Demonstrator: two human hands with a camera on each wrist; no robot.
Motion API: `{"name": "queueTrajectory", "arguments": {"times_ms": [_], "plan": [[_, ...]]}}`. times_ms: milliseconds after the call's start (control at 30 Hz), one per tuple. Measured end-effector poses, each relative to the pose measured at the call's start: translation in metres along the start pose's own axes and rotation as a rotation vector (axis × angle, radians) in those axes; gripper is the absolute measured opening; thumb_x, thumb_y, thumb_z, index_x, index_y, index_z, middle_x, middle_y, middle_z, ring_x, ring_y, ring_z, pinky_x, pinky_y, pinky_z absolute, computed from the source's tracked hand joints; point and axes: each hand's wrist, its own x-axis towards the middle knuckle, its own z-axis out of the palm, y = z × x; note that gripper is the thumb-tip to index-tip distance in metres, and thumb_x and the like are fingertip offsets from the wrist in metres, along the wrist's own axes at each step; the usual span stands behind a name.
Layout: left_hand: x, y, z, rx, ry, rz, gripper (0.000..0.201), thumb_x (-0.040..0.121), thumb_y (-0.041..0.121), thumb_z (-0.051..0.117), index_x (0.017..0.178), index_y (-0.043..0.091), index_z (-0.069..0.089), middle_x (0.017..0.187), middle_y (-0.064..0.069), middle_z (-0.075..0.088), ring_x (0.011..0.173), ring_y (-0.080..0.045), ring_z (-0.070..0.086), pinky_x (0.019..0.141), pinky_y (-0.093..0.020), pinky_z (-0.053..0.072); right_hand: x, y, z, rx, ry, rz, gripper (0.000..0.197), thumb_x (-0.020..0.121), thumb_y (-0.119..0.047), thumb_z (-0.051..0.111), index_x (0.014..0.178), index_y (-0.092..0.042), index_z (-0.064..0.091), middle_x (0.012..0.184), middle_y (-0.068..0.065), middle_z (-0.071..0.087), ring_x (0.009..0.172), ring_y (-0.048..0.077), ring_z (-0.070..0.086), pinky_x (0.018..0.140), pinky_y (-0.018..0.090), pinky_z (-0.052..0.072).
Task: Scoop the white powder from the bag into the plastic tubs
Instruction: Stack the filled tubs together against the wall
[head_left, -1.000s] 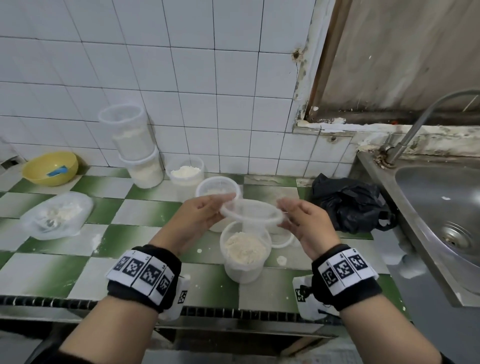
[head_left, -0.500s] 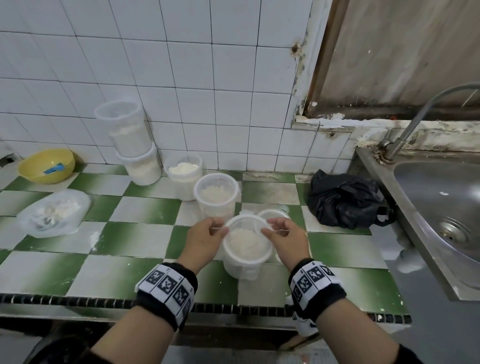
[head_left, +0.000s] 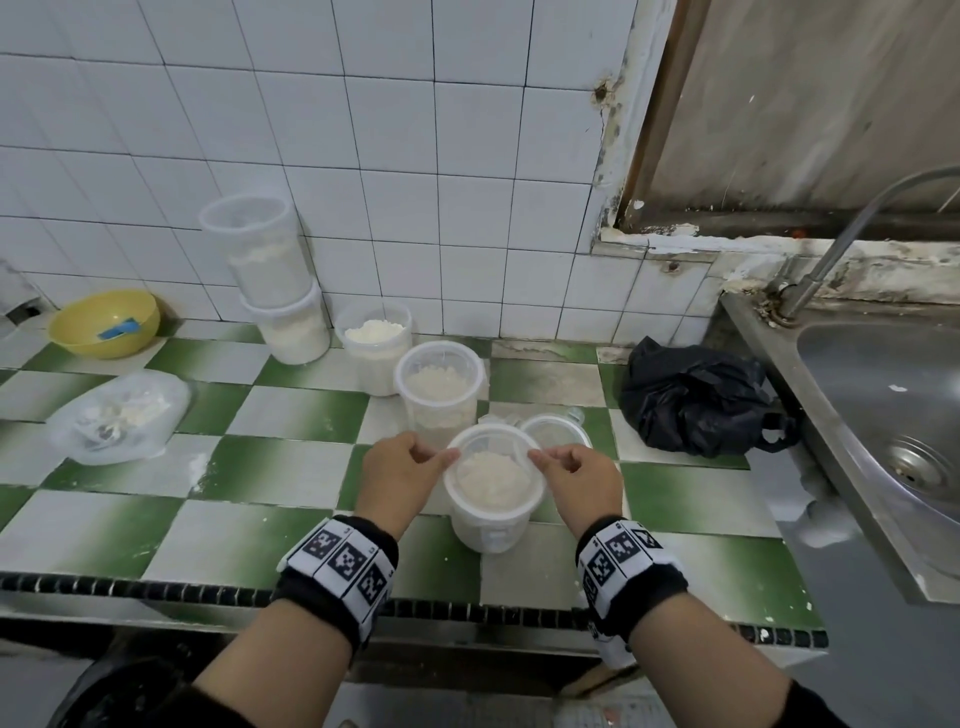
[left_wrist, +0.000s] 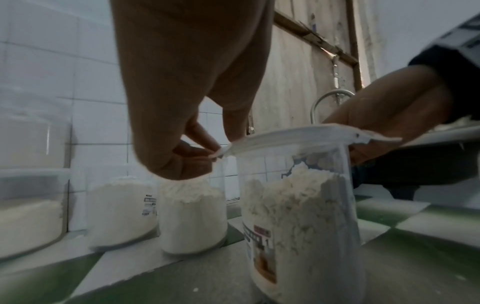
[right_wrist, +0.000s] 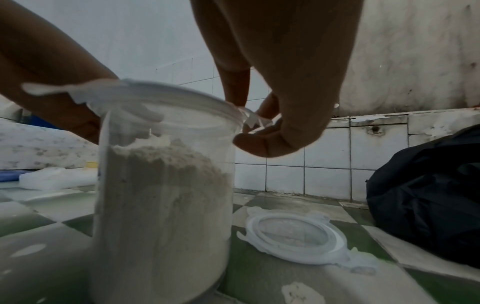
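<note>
A clear plastic tub full of white powder stands near the counter's front edge. A clear lid lies on its rim. My left hand pinches the lid's left tab and my right hand pinches its right tab. Behind stand two open tubs of powder and a stack of two lidded tubs. A clear bag with a little powder lies at the left.
A spare lid lies on the green and white tiled counter just right of the tub. A black bag sits by the steel sink at the right. A yellow bowl is at the far left.
Both hands have brought the lid down from above the tub onto its rim and now hold it by its tabs.
</note>
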Motion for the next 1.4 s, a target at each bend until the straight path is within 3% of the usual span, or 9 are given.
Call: {"name": "queueTrajectory", "arguments": {"times_ms": [267,367,433,600,833,933,1167,1333,1400], "plan": [[0.001,-0.008,0.005,-0.149,-0.067,-0.066,0.03,0.084,0.039,0.075,0.075,0.01,0.078,0.071,0.0,0.075,0.069,-0.018,0.072,0.081,-0.036,0.059,0.002,-0.002,-0.002,-0.025,-0.066,0.073,0.023,0.079,-0.038,0.073,0.089,-0.018,0.074,0.078,-0.001,0.071,0.075,0.017,0.067,0.081,0.033,0.055],[0.0,-0.01,0.003,-0.32,-0.139,-0.13,0.016,0.083,0.025,0.078,0.086,0.009,0.078,0.082,-0.001,0.076,0.08,-0.016,0.073,0.085,-0.035,0.059,0.005,0.001,-0.003,-0.079,-0.124,0.062,0.036,0.079,-0.039,0.072,0.113,-0.028,0.066,0.097,0.009,0.072,0.083,0.023,0.069,0.084,0.039,0.056],[-0.003,-0.01,0.0,-0.43,-0.208,-0.144,0.011,0.085,0.015,0.075,0.094,0.009,0.076,0.089,-0.002,0.076,0.09,-0.017,0.071,0.089,-0.03,0.056,0.006,0.0,-0.006,-0.102,-0.192,0.047,0.044,0.082,-0.037,0.067,0.125,-0.038,0.057,0.101,0.012,0.07,0.08,0.026,0.069,0.078,0.039,0.058],[-0.004,-0.009,-0.003,-0.461,-0.272,-0.101,0.027,0.089,0.012,0.07,0.115,0.011,0.07,0.105,0.003,0.073,0.102,-0.01,0.066,0.101,-0.032,0.049,-0.003,-0.013,-0.02,-0.068,-0.529,0.148,0.045,0.097,-0.028,0.048,0.139,-0.04,0.04,0.057,0.014,0.059,0.049,0.023,0.061,0.05,0.033,0.056],[0.0,-0.005,0.0,-0.421,-0.257,-0.044,0.024,0.094,0.019,0.063,0.118,0.016,0.069,0.106,0.007,0.071,0.095,-0.002,0.063,0.077,-0.015,0.048,-0.013,-0.028,-0.023,0.108,-0.683,0.362,0.041,0.102,-0.024,0.039,0.142,-0.017,0.036,0.049,0.021,0.06,0.055,0.035,0.066,0.057,0.046,0.059],[0.001,-0.005,0.0,-0.376,-0.224,-0.044,0.025,0.095,0.023,0.062,0.118,0.017,0.069,0.109,0.005,0.071,0.097,-0.007,0.063,0.08,-0.02,0.05,-0.021,-0.03,-0.018,0.19,-0.646,0.415,0.034,0.102,-0.025,0.04,0.135,-0.018,0.038,0.05,0.02,0.06,0.061,0.039,0.067,0.059,0.048,0.059],[-0.008,-0.022,-0.012,-0.165,0.1,0.016,0.023,0.088,0.035,0.07,0.103,0.019,0.077,0.09,0.011,0.071,0.079,0.011,0.056,0.074,-0.011,0.044,-0.034,-0.033,0.015,0.305,-0.537,0.414,0.016,0.102,-0.023,0.037,0.112,-0.011,0.037,0.062,0.023,0.063,0.064,0.04,0.067,0.061,0.049,0.058],[-0.018,-0.033,-0.018,-0.051,0.057,0.035,0.027,0.1,0.033,0.051,0.101,0.018,0.074,0.093,0.004,0.072,0.086,-0.012,0.059,0.07,-0.014,0.042,-0.037,-0.04,0.033,0.302,-0.575,0.391,0.019,0.103,-0.023,0.035,0.114,-0.008,0.036,0.067,0.025,0.065,0.056,0.034,0.066,0.053,0.041,0.059],[-0.017,-0.04,-0.019,-0.15,0.014,-0.027,0.031,0.102,0.032,0.046,0.094,0.014,0.069,0.087,-0.002,0.069,0.085,-0.022,0.061,0.074,-0.028,0.05,-0.04,-0.045,0.041,0.298,-0.609,0.382,0.02,0.103,-0.022,0.035,0.116,-0.008,0.035,0.073,0.029,0.065,0.055,0.033,0.066,0.05,0.039,0.058]]}}
